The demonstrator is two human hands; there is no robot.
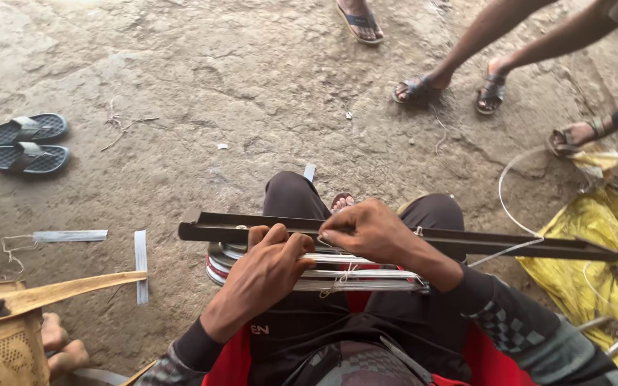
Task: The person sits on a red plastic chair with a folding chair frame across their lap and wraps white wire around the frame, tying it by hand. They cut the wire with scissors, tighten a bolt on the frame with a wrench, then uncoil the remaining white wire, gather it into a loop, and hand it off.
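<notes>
A long dark metal channel bar lies across my knees, running left to right. Under it sits a bundle of thin silver metal strips tied with pale string. My left hand rests on the bundle's left part, fingers curled over the strips and touching the bar's near edge. My right hand is closed over the bar's middle, fingertips pinched together next to a bit of string. I am seated on the ground in dark trousers.
A pair of dark sandals lies at left. Loose silver strips lie on the dirt. A woven tan bag sits bottom left. Yellow sheeting with white wire is at right. Other people's sandalled feet stand at the top.
</notes>
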